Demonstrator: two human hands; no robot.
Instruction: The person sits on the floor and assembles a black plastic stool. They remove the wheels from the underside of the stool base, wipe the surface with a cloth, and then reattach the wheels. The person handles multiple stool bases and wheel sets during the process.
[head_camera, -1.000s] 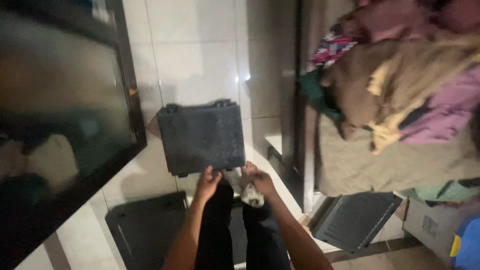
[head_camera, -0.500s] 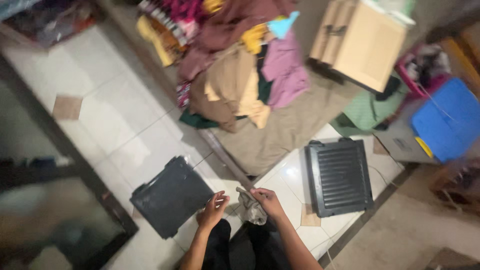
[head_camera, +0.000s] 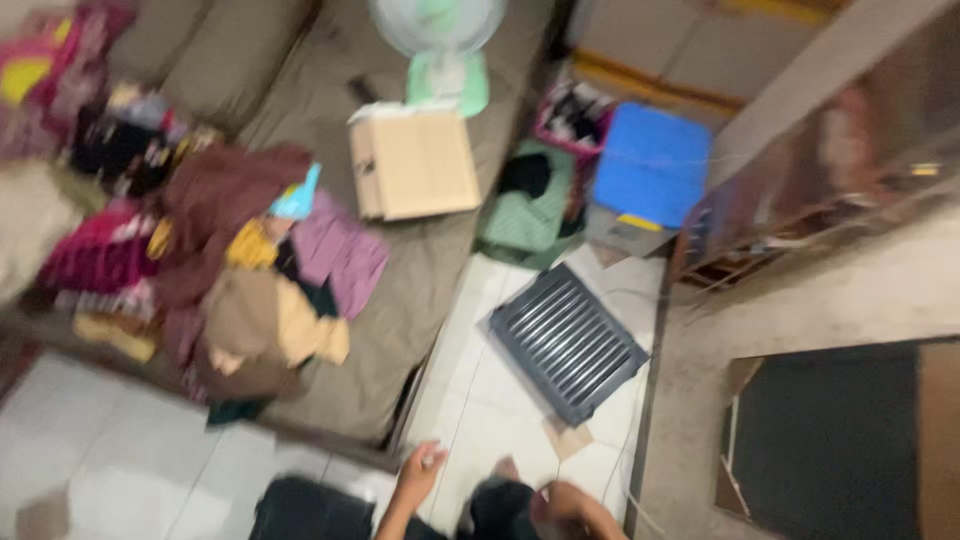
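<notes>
The left hand (head_camera: 420, 470) is raised, fingers curled on something small; the right hand (head_camera: 562, 503) is blurred, its fingers untellable. The dark slatted panel (head_camera: 566, 342) now lies at one o'clock, no longer directly ahead.

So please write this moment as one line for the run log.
left hand: raised over white tile floor, grip unclear | right hand: low, blurred | nearest: dark slatted panel on the floor
</notes>
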